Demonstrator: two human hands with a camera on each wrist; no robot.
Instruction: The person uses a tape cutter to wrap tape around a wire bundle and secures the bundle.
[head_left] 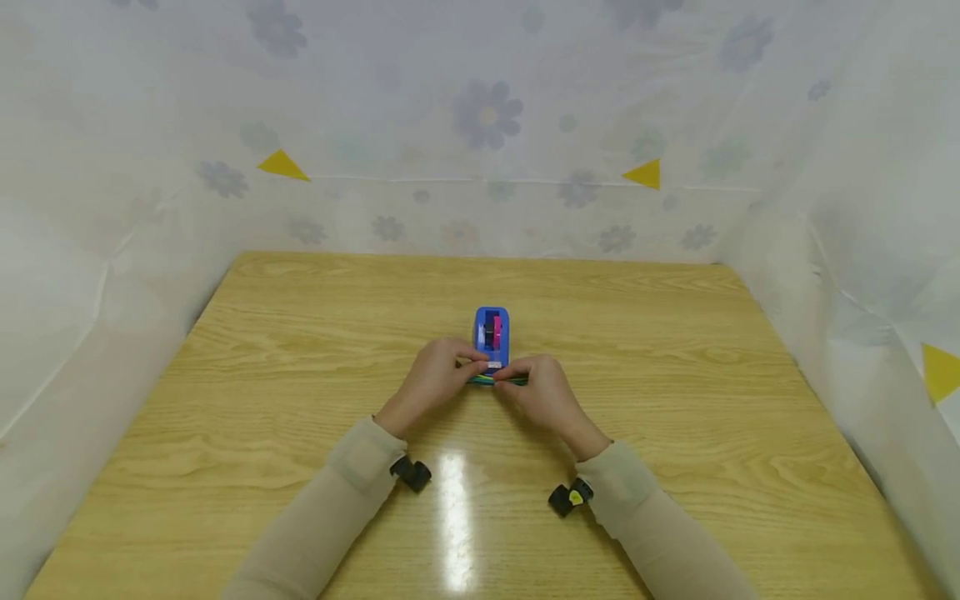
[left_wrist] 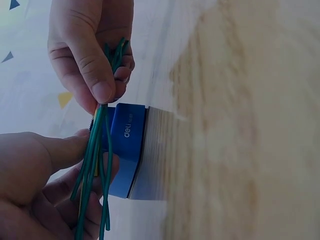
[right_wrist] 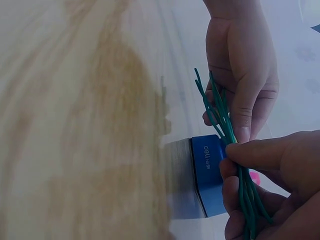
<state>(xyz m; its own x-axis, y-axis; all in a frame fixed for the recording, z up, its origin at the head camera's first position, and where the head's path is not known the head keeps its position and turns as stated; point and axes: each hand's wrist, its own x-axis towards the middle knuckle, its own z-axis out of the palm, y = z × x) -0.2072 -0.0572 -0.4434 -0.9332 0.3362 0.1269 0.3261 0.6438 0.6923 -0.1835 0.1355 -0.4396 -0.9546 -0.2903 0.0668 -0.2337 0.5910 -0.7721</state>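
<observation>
A bundle of thin green wires [left_wrist: 102,122], with a little yellow among them, is held crosswise between my two hands. My left hand [head_left: 437,371] pinches one part of it between thumb and fingers. Close beside, my right hand [head_left: 546,392] pinches the other part, and loose wire ends spread out past both hands. Just behind the bundle stands a blue tape dispenser [head_left: 504,346] marked "deli", with a pink and black core. The left fingertips are close to its front end; whether they touch it I cannot tell.
The wood-grain table [head_left: 300,333] reaches out to all sides. White flowered sheeting [head_left: 420,100] hangs behind and at both sides, with yellow triangles [head_left: 645,174] on it. Each sleeve carries a small black wrist camera [head_left: 411,473].
</observation>
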